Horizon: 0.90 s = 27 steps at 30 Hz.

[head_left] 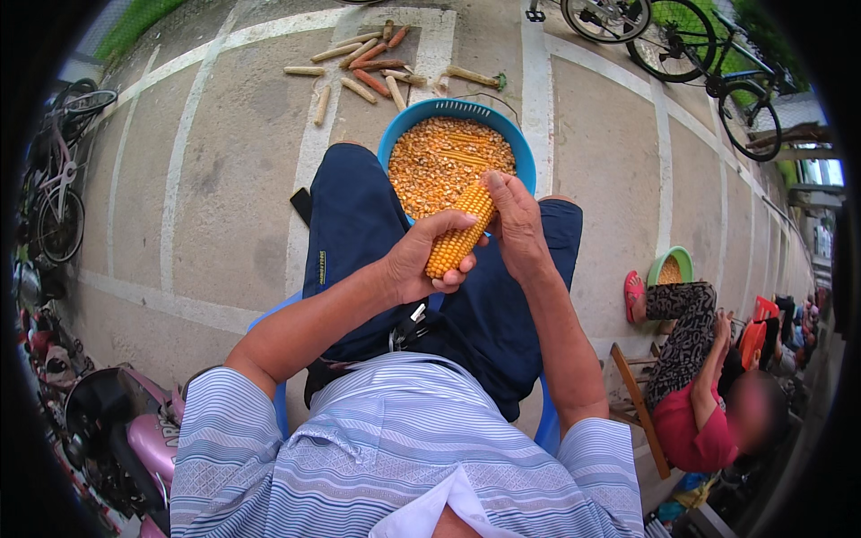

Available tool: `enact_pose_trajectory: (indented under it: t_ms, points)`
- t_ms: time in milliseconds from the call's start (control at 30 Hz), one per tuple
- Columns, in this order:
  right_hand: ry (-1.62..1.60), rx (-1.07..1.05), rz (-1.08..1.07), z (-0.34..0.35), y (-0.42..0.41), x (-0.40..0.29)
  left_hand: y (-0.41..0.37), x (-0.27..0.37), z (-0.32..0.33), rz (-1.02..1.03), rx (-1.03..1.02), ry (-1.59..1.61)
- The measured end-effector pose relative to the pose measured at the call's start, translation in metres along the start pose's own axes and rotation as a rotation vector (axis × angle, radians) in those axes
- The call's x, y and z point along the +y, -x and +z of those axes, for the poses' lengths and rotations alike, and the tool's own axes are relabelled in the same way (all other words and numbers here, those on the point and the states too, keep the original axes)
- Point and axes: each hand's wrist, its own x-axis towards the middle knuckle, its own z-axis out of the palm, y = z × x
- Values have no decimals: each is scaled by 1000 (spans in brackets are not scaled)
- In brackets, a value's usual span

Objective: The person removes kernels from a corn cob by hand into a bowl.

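A dried ear of yellow corn lies slanted across my lap, its kernels still dense along the visible side. My left hand wraps its lower part, thumb laid over the top. At the upper end my right hand grips the tip between thumb and fingers. Just beyond, a blue plastic basin stands between my knees, filled with loose corn kernels. Two more ears, a nearer ear and a farther ear, rest on the kernels.
Several bare corncobs lie on the concrete ahead. Bicycles stand at the upper right and left, with a pink scooter at lower left. To the right, a person sits by a green basin of kernels.
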Motion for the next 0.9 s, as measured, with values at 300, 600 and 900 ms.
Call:
enact_pose_trajectory:
  t_ms: [300, 600, 900]
  points:
    - [-4, -4, 8, 3, 2, -4, 0, 0, 1, 8, 23, -42]
    - [30, 13, 21, 1, 0, -3, 0, -1, 3, 1, 51, -79]
    - [13, 28, 12, 0, -1, 0, 1, 0, 4, 2, 50, -86]
